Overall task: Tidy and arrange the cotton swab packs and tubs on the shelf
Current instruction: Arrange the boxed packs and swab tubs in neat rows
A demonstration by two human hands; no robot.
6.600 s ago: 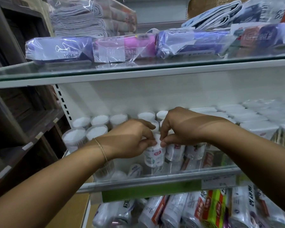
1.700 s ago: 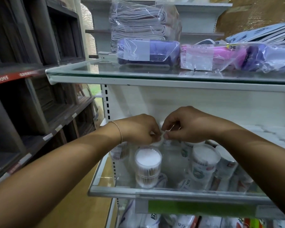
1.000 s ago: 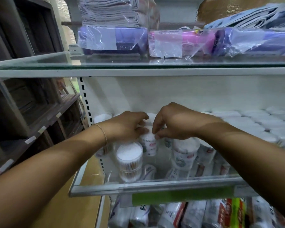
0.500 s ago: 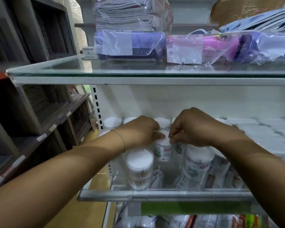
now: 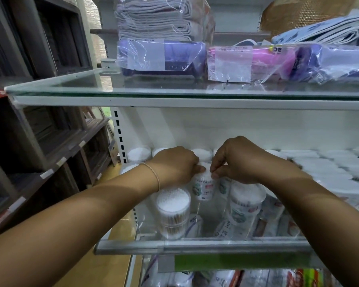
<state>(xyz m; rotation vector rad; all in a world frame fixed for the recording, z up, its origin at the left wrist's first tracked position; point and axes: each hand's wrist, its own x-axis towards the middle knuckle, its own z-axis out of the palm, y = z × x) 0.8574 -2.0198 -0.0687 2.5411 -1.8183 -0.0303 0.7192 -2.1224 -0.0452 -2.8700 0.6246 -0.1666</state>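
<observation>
Cotton swab tub (image 5: 203, 187): small, labelled, upright, mid-shelf. Left hand (image 5: 174, 164) and right hand (image 5: 236, 160) pinch its top rim, fingers curled. Bare glass lies before it, between left front tub (image 5: 173, 210) and right front tub (image 5: 245, 204), behind the shelf rail (image 5: 195, 244). Legible through the glass: "140P" on a lower pack (image 5: 224, 226).

The upper shelf (image 5: 133, 88) is smooth, glossy glass. The packs (image 5: 162, 56) on it are wrapped in shiny, crinkled clear plastic film; the bag (image 5: 155, 17) above them holds folded cloth. The front tub (image 5: 173, 212) is clear, glossy plastic, showing matt white cotton tips over wood-coloured sticks. The labelled tub (image 5: 203, 187) behind it has a smooth printed wrap. The front rail (image 5: 195, 244) below is dull grey metal. The side rack (image 5: 56, 141) is dark, matt wood.
</observation>
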